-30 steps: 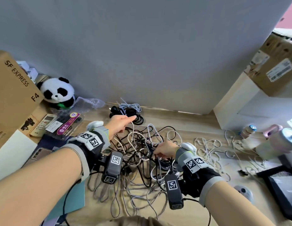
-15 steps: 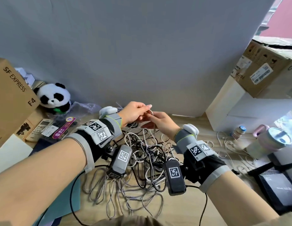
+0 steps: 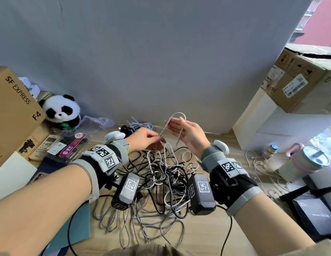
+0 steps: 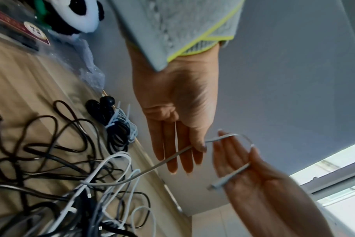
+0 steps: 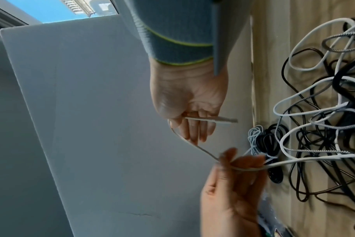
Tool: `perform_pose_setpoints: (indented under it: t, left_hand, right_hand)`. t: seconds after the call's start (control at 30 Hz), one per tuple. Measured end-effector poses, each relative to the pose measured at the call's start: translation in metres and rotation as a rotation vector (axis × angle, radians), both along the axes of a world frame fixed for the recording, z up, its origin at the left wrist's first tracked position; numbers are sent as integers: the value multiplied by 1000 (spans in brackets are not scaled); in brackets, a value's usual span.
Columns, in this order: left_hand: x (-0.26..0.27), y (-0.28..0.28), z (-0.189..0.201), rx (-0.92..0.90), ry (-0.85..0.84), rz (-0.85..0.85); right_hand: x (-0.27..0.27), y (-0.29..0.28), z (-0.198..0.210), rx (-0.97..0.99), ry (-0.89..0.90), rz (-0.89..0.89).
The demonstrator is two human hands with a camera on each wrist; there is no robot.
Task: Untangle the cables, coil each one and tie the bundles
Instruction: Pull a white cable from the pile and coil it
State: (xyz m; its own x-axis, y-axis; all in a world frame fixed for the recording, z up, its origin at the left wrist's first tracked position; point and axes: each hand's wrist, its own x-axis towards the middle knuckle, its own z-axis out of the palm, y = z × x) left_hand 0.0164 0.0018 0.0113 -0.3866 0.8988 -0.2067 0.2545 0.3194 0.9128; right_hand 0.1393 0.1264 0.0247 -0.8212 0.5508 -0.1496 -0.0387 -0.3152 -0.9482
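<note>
A tangle of white, grey braided and black cables (image 3: 166,182) lies on the wooden floor between my forearms. Both hands are raised above it with one thin white cable (image 3: 176,114). My right hand (image 3: 176,126) pins the plug end (image 5: 231,120) against its fingers with the thumb, and the cable arches over the fingertips in a small loop. My left hand (image 3: 155,140) pinches the same cable (image 4: 178,154) just below the loop; from there it runs down into the tangle. A tied bundle of pale blue and black cable (image 3: 140,126) lies by the wall.
A plush panda (image 3: 62,111), a remote (image 3: 48,143) and a brown shipping box (image 3: 13,108) stand at the left. At the right are a white cabinet (image 3: 262,122) with a cardboard box (image 3: 299,80), a small bottle (image 3: 270,150), a tumbler (image 3: 309,161) and another loose white cable (image 3: 259,163).
A second ago my left hand reached toward the back bundle and my right hand was down in the tangle. Both hands have since risen and met on the white cable end, forming a loop.
</note>
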Motion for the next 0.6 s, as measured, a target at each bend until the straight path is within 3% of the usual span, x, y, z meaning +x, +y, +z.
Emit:
perform_pose_setpoints:
  t: [0.07, 0.17, 0.23, 0.37, 0.6]
  left_hand:
    - [1, 6, 10, 51, 103, 10]
    - [-1, 13, 17, 27, 59, 2]
    - [-1, 14, 17, -6, 58, 10]
    - [2, 11, 17, 60, 213, 85]
    - [-3, 14, 4, 78, 205, 138]
  right_hand:
    - [-2, -1, -2, 20, -83, 0]
    - [-6, -4, -3, 77, -165, 40]
    - [-8, -6, -2, 117, -182, 48]
    - [-9, -1, 1, 189, -220, 12]
    - [-9, -1, -5, 167, -217, 32]
